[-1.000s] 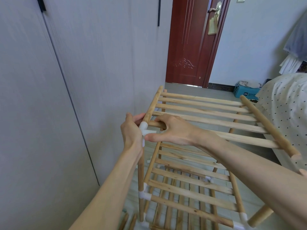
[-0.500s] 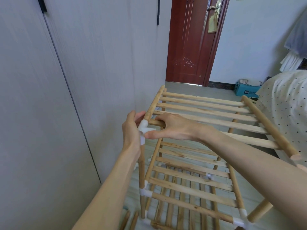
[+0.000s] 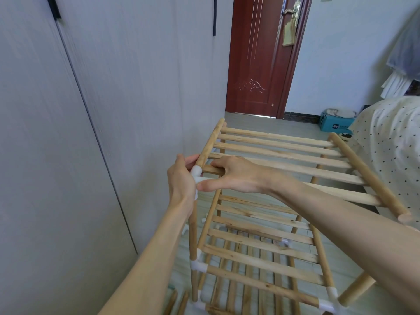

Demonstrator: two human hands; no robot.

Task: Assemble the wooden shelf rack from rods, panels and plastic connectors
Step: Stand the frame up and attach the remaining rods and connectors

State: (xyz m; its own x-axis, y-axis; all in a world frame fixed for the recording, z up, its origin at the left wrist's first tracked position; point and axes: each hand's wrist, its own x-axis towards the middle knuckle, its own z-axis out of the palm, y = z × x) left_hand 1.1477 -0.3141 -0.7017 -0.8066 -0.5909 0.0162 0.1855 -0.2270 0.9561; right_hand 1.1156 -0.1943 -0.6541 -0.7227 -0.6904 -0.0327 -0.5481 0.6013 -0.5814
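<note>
A wooden shelf rack stands on the floor with several slatted tiers. Its top slatted panel (image 3: 284, 153) lies tilted above the lower tiers (image 3: 261, 246). A white plastic connector (image 3: 197, 173) caps the near-left upright rod (image 3: 192, 235). My left hand (image 3: 181, 180) grips that connector and the rod top from the left. My right hand (image 3: 231, 176) grips the panel's near-left slat, its thumb pressing against the connector. More white connectors (image 3: 198, 266) join the lower tiers.
A grey wardrobe wall (image 3: 91, 133) runs close along the left. A red door (image 3: 259, 57) stands at the far end. A dotted bedspread (image 3: 391, 142) lies on the right, a blue box (image 3: 336, 123) beside it. Loose rods (image 3: 176, 303) lie on the floor.
The view has shifted slightly; both hands stay at the near-left corner, with the connector pressed a bit closer onto the panel's side rail.
</note>
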